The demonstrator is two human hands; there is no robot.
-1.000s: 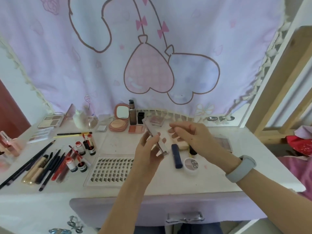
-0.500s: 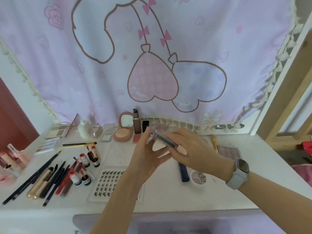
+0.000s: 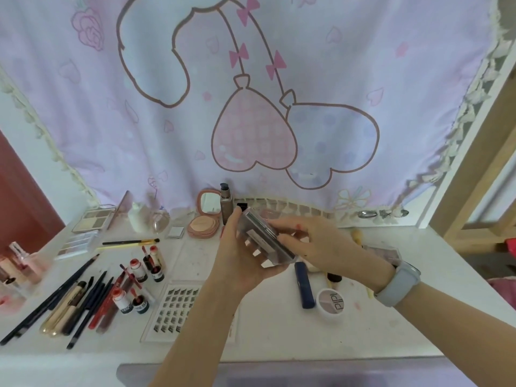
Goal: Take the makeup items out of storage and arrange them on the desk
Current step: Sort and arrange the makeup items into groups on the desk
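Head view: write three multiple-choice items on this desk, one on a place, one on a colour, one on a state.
1. The round pink powder compact lies: A) at the desk's back edge B) in a drawer C) on the floor
2. The watch band on the right wrist is: A) red B) pale blue-grey C) black
3. The clear rectangular palette case is: A) flat on the desk B) gripped by both hands C) leaning on the curtain

A: it sits below the curtain. B: its colour is plain. B: left hand and right hand hold it above the desk.
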